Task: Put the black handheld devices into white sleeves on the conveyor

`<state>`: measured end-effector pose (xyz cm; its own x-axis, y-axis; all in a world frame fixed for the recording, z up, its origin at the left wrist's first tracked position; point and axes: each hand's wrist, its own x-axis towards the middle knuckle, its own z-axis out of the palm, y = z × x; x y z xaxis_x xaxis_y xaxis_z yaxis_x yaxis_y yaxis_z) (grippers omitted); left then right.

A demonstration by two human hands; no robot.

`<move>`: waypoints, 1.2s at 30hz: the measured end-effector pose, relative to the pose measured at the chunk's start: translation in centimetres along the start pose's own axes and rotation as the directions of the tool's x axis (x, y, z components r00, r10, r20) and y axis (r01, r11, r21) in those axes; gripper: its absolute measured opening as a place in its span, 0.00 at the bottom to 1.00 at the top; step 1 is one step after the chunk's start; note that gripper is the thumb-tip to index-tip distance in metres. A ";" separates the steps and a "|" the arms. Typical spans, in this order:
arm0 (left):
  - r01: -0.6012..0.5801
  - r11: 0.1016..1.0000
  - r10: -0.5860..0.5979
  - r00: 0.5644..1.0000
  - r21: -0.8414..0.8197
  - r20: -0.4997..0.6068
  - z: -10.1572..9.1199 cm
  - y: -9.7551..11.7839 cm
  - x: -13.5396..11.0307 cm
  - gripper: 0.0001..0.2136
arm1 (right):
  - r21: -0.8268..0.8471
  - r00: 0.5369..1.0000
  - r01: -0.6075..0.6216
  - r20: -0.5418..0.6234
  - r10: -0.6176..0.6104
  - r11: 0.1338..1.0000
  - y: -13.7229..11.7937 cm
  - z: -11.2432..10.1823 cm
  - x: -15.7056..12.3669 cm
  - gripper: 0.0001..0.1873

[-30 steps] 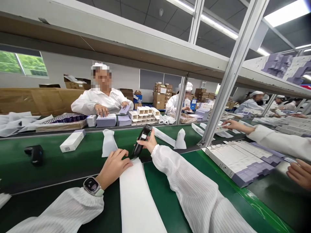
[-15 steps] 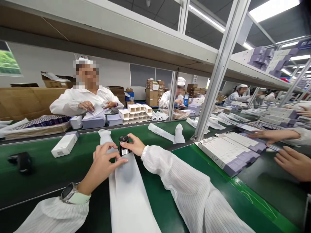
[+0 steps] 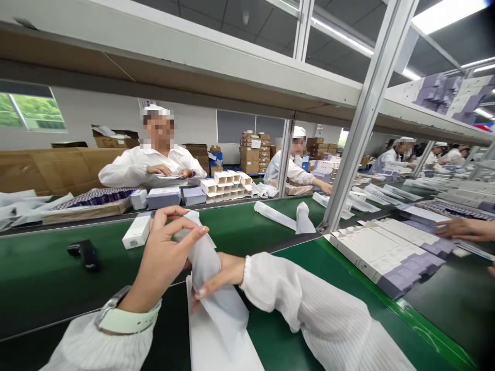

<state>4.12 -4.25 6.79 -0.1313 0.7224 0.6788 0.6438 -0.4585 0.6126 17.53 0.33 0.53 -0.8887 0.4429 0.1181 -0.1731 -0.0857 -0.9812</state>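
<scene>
A thin white wrapping sheet (image 3: pixel 207 260) stands folded up between my hands. My left hand (image 3: pixel 164 252) has its thumb and fingers closed at the sheet's upper end. Lower down, my right hand (image 3: pixel 226 273) is wrapped around the bundle, thumb in front. The black cylindrical item seen earlier is now hidden, apparently inside the folded paper. More white sheet (image 3: pixel 222 348) lies flat below, toward me. Left of my hands, a small white box (image 3: pixel 136 232) and a black curved device (image 3: pixel 87 255) rest on the green belt (image 3: pixel 34 263).
Wrapped white pieces (image 3: pixel 274 215) lie on the belt ahead. A slanted metal post (image 3: pixel 359 118) stands at right, beside white and lilac boxes (image 3: pixel 390 252). A co-worker's hand (image 3: pixel 464 228) is at far right. Another person (image 3: pixel 154 165) works across the belt.
The black item has gone out of sight as the sheet was folded up around it. My right hand moved from the item down onto the paper bundle. The view shifted left.
</scene>
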 end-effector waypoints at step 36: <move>-0.135 0.932 0.006 0.934 0.337 0.358 4.3 -8.4 -7.2 0.09 | -0.975 0.997 0.072 0.075 0.006 0.212 2.8 -2.7 18.8 0.24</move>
<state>2.88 -3.37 -4.92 0.1514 0.8572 0.4923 0.8717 -0.3506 0.3424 1.49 10.79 -0.37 -0.9189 0.3747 0.1234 0.3134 0.8834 -0.3484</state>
